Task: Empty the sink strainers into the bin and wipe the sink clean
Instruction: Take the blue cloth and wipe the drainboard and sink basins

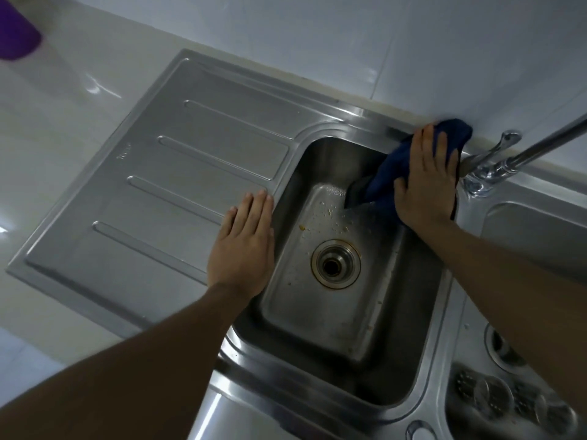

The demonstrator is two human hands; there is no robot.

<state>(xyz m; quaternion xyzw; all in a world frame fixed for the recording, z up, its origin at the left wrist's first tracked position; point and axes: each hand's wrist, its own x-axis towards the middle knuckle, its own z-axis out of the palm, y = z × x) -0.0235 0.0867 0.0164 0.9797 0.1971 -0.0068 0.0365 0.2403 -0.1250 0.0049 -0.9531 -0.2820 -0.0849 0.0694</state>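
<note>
pressed flat under right hand [427,182], fingers straight: dark blue soft cloth [386,176], draped over far rim of sink [343,319], right of centre. left hand [244,246] spread flat on ribbed steel drainboard [165,173], holding nothing. brushed steel basin, round open drain [335,264], yellowish crumbs. chrome tap [495,166] at right. stamped mark on drainboard, unreadable.

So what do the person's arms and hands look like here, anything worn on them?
Both are bare. The left hand and right hand carry no gloves, rings, watch or bracelet that shows, and both forearms are uncovered right to the frame's edge, with no sleeve in view.
</note>
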